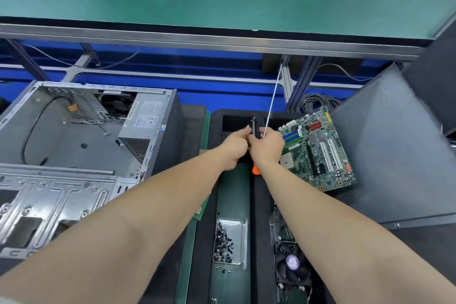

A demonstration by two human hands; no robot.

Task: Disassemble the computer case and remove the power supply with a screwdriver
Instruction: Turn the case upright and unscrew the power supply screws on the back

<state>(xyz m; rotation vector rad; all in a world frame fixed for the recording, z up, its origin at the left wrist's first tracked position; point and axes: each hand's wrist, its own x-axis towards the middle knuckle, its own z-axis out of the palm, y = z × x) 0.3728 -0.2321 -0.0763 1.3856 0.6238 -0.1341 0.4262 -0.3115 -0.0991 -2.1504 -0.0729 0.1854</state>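
– Two hands, I count; what else is there?
– One screwdriver [255, 170]; one computer case [74, 145] with one power supply [145, 116] inside it; one motherboard [318, 150]; one fan [291, 264]; one tray [237, 234] of screws; one grey side panel [394, 155]. The screws are too small and too heaped to count.
– Where does the power supply sit?
– Left of centre in the frame, in the upper right corner of the case, its label facing up; the case lies open at the left, and its lower left part is cut off by the frame edge.
– What is hard to make out?
– A dark flat part [254, 127] between the hands at the centre; I cannot say what it is. Most of the screwdriver's handle is hidden in the palm; only an orange end shows below the wrist.
– And the hands?
– Both arms are stretched forward and the hands meet; the left hand [234, 145] pinches the dark part at its lower end; the right hand [267, 147] is curled round the screwdriver, whose thin shaft slants toward the upper right. I cannot tell whether its fingers also touch the dark part.
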